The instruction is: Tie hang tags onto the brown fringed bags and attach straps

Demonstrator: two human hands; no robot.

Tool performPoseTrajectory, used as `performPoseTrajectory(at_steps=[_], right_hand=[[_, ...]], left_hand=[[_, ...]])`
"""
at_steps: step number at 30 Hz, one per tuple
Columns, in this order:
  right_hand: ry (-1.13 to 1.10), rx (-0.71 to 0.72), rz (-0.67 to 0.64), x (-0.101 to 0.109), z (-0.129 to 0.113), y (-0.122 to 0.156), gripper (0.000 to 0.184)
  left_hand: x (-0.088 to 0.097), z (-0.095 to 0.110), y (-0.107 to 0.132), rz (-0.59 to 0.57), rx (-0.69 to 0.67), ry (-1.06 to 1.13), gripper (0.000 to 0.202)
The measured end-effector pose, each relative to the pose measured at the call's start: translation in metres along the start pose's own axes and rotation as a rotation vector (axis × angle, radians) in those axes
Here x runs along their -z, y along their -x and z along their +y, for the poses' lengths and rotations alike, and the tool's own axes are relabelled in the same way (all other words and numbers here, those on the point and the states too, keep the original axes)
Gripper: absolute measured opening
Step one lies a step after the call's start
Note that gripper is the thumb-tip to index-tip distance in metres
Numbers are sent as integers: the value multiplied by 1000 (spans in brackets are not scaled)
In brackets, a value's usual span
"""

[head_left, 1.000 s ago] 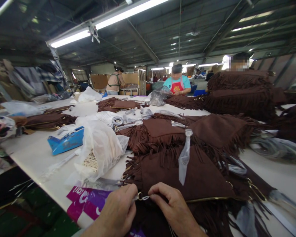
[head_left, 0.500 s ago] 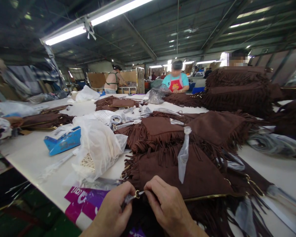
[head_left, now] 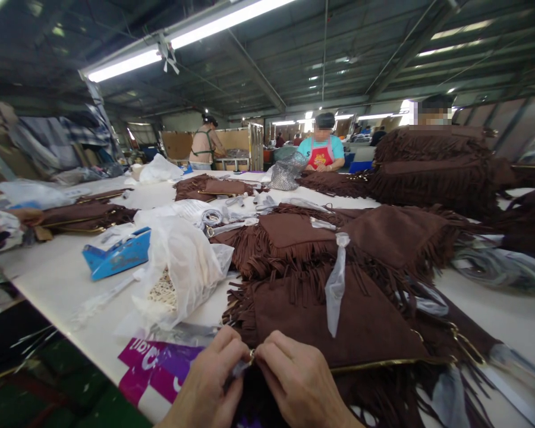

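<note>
hands: left hand [head_left: 216,374] and right hand [head_left: 298,377] meet at the near side of the work, fingertips almost touching. left fingers curled in, thumb and forefinger closed on a scrap of clear plastic [head_left: 239,368]; right fingers drawn to a tight pinch, what lies between them hidden. small gold ring [head_left: 251,355] sits in the gap between the two pinches, just in front of the near left edge of a brown fringed bag [head_left: 330,315]. step in hand, as judged: fine fingertip work at the ring, one hand steadying, the other working close against it. next move seems to call for a light, precise pinch and a steady left hold. surface: pale tabletop [head_left: 66,291], crowded. plastic sleeve [head_left: 337,297] lies across the bag; purple printed plastic [head_left: 156,362] beside the left hand; white plastic bag [head_left: 185,267] of pale stringy pieces beyond it, blue tape dispenser [head_left: 118,254] to its left. room: large workshop, strip light [head_left: 232,27] overhead, co-worker in a red apron [head_left: 320,157] across the table, tall stack of brown fringed goods [head_left: 428,160] at right.
</note>
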State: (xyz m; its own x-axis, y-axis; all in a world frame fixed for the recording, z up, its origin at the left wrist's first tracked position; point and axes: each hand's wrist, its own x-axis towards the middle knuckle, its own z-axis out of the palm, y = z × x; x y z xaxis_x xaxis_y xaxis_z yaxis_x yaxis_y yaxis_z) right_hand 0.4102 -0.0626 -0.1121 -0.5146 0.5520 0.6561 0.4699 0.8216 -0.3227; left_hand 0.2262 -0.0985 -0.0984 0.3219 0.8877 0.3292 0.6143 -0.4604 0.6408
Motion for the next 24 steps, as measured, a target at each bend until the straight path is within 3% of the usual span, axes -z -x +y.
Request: performPoseTrajectory(at_steps=[6, 13, 15, 19, 22, 24], right_hand=[[30, 113, -46, -1, 5, 6, 51], [51, 195, -32, -5, 12, 17, 58], [39, 202, -31, -6, 12, 17, 56], [25, 197, -43, -10, 14, 20, 54], [26, 183, -97, -11, 16, 23, 53], [-46, 115, -166, -8, 17, 24, 41]], left_hand=[[-1, 1, 9, -74, 26, 83, 22], [9, 2, 4, -271, 365, 409, 14], [10, 2, -2, -280, 336, 260, 20], [1, -3, -10, -254, 114, -115, 20], [-7, -8, -11, -229, 17, -246, 19], [-6, -11, -12, -196, -9, -276, 20]])
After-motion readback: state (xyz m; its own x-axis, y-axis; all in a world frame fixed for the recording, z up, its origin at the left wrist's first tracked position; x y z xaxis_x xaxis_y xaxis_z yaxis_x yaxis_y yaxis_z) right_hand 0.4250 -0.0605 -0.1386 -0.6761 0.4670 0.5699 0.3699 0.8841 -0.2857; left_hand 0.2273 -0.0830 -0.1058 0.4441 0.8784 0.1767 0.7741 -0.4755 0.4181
